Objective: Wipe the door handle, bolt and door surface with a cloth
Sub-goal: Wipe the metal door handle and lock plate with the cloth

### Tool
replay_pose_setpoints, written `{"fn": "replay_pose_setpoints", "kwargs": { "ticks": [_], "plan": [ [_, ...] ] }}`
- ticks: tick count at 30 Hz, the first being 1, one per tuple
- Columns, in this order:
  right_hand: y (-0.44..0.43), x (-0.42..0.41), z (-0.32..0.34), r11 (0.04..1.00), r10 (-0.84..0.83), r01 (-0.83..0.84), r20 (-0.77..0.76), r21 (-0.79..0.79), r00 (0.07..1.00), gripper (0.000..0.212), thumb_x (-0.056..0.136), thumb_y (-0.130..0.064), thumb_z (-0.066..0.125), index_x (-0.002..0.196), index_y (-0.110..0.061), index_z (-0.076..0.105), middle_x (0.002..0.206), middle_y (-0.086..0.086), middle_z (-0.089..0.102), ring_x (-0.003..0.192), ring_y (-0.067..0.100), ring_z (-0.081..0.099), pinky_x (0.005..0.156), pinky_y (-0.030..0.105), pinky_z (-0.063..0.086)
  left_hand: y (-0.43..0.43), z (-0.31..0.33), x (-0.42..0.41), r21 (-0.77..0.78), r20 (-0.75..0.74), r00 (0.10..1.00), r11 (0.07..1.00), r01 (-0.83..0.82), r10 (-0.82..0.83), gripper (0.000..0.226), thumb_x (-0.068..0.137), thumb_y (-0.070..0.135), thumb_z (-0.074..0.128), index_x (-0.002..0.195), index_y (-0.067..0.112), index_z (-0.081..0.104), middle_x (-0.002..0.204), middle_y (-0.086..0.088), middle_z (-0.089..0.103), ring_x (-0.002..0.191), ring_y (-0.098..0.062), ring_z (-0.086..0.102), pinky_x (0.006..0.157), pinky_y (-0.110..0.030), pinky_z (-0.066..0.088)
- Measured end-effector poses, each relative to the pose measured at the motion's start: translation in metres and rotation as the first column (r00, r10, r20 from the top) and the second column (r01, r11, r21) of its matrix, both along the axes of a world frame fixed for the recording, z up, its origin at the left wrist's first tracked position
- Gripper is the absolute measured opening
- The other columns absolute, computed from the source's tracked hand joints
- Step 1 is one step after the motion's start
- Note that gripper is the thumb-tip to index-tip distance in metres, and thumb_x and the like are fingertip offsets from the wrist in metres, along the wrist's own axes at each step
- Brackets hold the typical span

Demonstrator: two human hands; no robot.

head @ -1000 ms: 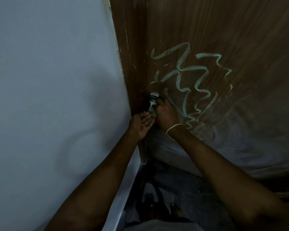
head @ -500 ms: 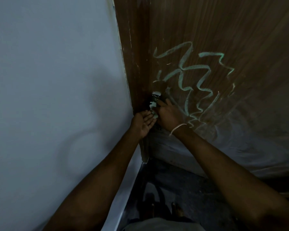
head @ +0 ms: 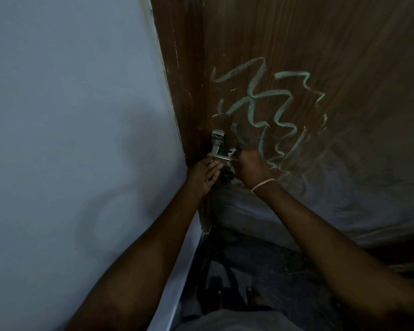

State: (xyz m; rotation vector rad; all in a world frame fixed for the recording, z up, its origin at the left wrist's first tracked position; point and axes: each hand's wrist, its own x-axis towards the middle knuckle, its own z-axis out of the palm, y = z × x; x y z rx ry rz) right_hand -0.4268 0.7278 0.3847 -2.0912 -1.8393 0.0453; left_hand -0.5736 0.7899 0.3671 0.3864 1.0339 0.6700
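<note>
A brown wooden door (head: 296,44) fills the upper right, marked with pale green chalk scribbles (head: 268,111). Near its left edge sits a shiny metal handle (head: 218,145), with a dark bolt or lock part (head: 226,177) just below. My right hand (head: 250,167), a bracelet on its wrist, is closed on a small pale cloth (head: 232,154) pressed at the right of the handle's lower end. My left hand (head: 202,174) rests flat against the door edge under the handle, fingers together and touching the metal.
A pale blue-grey wall (head: 69,139) takes up the whole left side. The door's lower part (head: 332,199) looks whitish and smeared. A dark mottled floor (head: 261,266) lies below, with my feet dimly seen near the bottom.
My right hand with the cloth has slid down and right off the handle, which now shows almost fully. My left hand stays where it was.
</note>
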Motion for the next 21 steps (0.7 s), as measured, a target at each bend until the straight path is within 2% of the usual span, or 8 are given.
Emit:
{"fn": "replay_pose_setpoints", "kwargs": {
  "ticks": [4, 6, 9, 12, 14, 17, 21],
  "plan": [
    [0.015, -0.027, 0.004, 0.999, 0.038, -0.039, 0.045, 0.021, 0.998, 0.019, 0.091, -0.001, 0.055, 0.102, 0.005, 0.069, 0.11, 0.024, 0.065, 0.096, 0.039, 0.064, 0.081, 0.043, 0.053, -0.002, 0.001, 0.011, 0.003, -0.049, 0.999, 1.0, -0.022, 0.022, 0.037, 0.095, 0.025, 0.065, 0.129, 0.012, 0.061, 0.128, -0.009, 0.066, 0.101, -0.018, 0.066, 0.083, -0.028, 0.048],
    [0.015, -0.035, 0.006, 0.999, 0.05, -0.05, 0.067, 0.005, 0.997, 0.024, 0.095, -0.003, 0.051, 0.111, 0.004, 0.067, 0.117, 0.023, 0.062, 0.102, 0.036, 0.061, 0.085, 0.042, 0.052, -0.001, 0.0, 0.013, 0.006, -0.046, 0.999, 1.0, -0.027, 0.028, 0.039, 0.094, 0.024, 0.065, 0.131, 0.01, 0.06, 0.129, -0.009, 0.066, 0.095, -0.016, 0.065, 0.085, -0.028, 0.048],
    [-0.002, -0.014, 0.0, 1.0, 0.022, -0.022, 0.1, -0.002, 0.995, 0.022, 0.095, -0.007, 0.053, 0.109, 0.001, 0.068, 0.115, 0.021, 0.063, 0.098, 0.036, 0.064, 0.082, 0.042, 0.053, 0.002, 0.001, 0.013, 0.004, -0.058, 0.998, 1.0, -0.027, 0.027, 0.039, 0.093, 0.02, 0.067, 0.129, 0.008, 0.06, 0.123, -0.01, 0.069, 0.089, -0.016, 0.069, 0.081, -0.025, 0.05],
    [-0.02, 0.01, 0.0, 0.998, -0.002, -0.002, 0.077, 0.056, 0.997, 0.016, 0.091, -0.008, 0.062, 0.097, 0.004, 0.071, 0.102, 0.023, 0.066, 0.086, 0.039, 0.066, 0.072, 0.04, 0.055, 0.004, 0.004, 0.015, 0.015, -0.076, 0.997, 0.999, -0.032, 0.033, 0.039, 0.094, 0.018, 0.064, 0.131, 0.009, 0.06, 0.121, -0.01, 0.069, 0.083, -0.015, 0.069, 0.072, -0.022, 0.05],
    [-0.017, 0.011, 0.0, 0.998, -0.003, -0.001, 0.068, 0.055, 0.998, 0.013, 0.089, -0.006, 0.064, 0.094, 0.004, 0.071, 0.098, 0.023, 0.067, 0.083, 0.04, 0.066, 0.069, 0.038, 0.055, 0.003, 0.005, 0.017, 0.019, -0.079, 0.996, 0.999, -0.044, 0.045, 0.04, 0.094, 0.017, 0.065, 0.132, 0.007, 0.059, 0.125, -0.012, 0.068, 0.085, -0.017, 0.069, 0.07, -0.022, 0.05],
    [0.005, -0.007, -0.002, 0.999, 0.002, 0.001, 0.083, -0.039, 0.997, 0.02, 0.093, -0.006, 0.055, 0.107, 0.001, 0.068, 0.11, 0.02, 0.065, 0.094, 0.036, 0.066, 0.078, 0.041, 0.056, 0.003, 0.004, 0.016, 0.03, -0.083, 0.995, 0.999, -0.044, 0.046, 0.041, 0.092, 0.017, 0.067, 0.13, 0.005, 0.059, 0.126, -0.014, 0.068, 0.096, -0.021, 0.069, 0.071, -0.023, 0.052],
    [0.005, -0.009, -0.004, 1.0, 0.002, -0.001, 0.064, -0.02, 0.998, 0.023, 0.095, -0.008, 0.053, 0.11, 0.002, 0.067, 0.114, 0.02, 0.063, 0.094, 0.036, 0.065, 0.079, 0.042, 0.055, 0.002, 0.003, 0.016, 0.025, -0.079, 0.996, 0.999, -0.028, 0.03, 0.04, 0.093, 0.018, 0.067, 0.129, 0.003, 0.059, 0.126, -0.015, 0.068, 0.098, -0.021, 0.069, 0.071, -0.024, 0.053]
  ]
}}
